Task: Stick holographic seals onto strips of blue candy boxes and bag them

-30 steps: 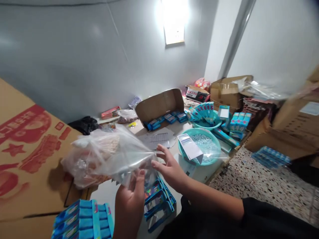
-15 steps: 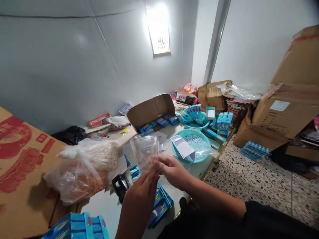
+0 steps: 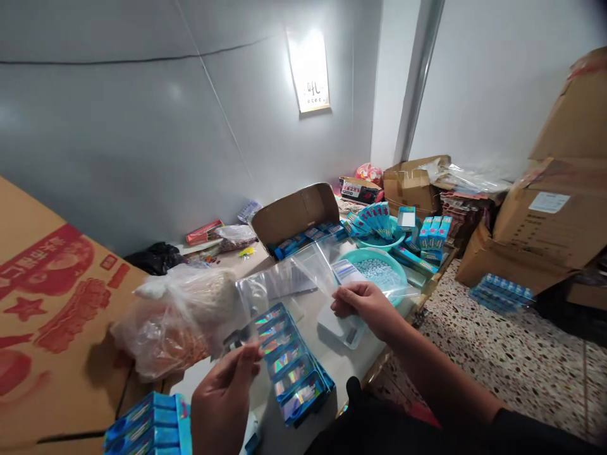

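A clear plastic bag (image 3: pixel 306 268) is stretched between my two hands, above the table. My left hand (image 3: pixel 225 392) pinches its near left side between thumb and fingers. The right side is gripped by the closed fingers of my right hand (image 3: pixel 363 306). Beneath the bag lies a tray-like row of small blue boxes (image 3: pixel 289 370) with shiny fronts. A white flat device like a small scale (image 3: pixel 339 327) rests under my right hand. Beside that hand stands a turquoise basin (image 3: pixel 402 272) of pale blue beads (image 3: pixel 377 272), a printed card (image 3: pixel 348 272) at its edge.
On the left are a big printed carton (image 3: pixel 57 291) and a knotted plastic sack (image 3: pixel 175 328). More blue boxes (image 3: pixel 149 423) sit at bottom left. Behind is an open cardboard box (image 3: pixel 296 212); a second basin (image 3: pixel 379 243) holds blue packets. Cartons (image 3: pixel 545 215) stand at right on the speckled floor.
My hands were together at the bag and have moved apart, left hand down and left, right hand to the right. The bag is spread wider, uncovering the blue boxes and the white device.
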`<state>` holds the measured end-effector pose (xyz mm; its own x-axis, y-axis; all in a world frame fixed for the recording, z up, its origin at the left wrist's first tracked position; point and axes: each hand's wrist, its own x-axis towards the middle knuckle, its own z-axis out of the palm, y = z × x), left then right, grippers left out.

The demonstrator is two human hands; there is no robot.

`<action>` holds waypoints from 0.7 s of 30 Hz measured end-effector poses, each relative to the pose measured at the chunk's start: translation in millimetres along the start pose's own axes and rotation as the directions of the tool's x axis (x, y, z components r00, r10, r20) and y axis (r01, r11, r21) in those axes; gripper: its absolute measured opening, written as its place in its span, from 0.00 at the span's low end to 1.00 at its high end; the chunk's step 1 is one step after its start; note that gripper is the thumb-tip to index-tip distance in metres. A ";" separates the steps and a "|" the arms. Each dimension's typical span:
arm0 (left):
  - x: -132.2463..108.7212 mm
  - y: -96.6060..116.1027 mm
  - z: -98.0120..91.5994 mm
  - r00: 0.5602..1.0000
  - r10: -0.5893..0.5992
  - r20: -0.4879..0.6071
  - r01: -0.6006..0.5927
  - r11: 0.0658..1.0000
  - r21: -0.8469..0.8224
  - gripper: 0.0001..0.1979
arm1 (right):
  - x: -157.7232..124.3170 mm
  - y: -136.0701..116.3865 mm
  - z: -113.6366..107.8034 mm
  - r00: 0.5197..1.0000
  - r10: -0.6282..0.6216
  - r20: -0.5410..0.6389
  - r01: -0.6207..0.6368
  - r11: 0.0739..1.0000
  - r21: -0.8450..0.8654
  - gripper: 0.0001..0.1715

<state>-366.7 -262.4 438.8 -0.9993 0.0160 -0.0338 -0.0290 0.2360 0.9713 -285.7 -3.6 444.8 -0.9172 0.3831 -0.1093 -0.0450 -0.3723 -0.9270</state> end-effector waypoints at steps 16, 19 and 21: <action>-7.0 -16.1 -6.8 0.993 0.027 -0.113 0.008 0.955 0.297 0.29 | 9.7 30.5 -18.2 0.982 0.154 0.107 -0.134 0.975 -0.175 0.41; -6.7 -23.6 -19.6 0.990 0.001 -0.141 0.064 0.887 0.457 0.26 | 13.4 46.3 -15.4 0.953 0.281 0.115 -0.271 0.958 -0.097 0.40; -7.7 -31.7 -26.5 0.976 0.024 -0.215 0.093 0.853 0.513 0.26 | 15.4 51.1 -12.1 0.934 0.318 0.161 -0.317 0.948 -0.031 0.38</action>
<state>-358.7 -295.7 414.4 -0.9813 -0.1880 0.0407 -0.1052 0.7017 0.7047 -297.3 -6.5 391.4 -0.9352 0.1037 -0.3387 0.2602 -0.4478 -0.8554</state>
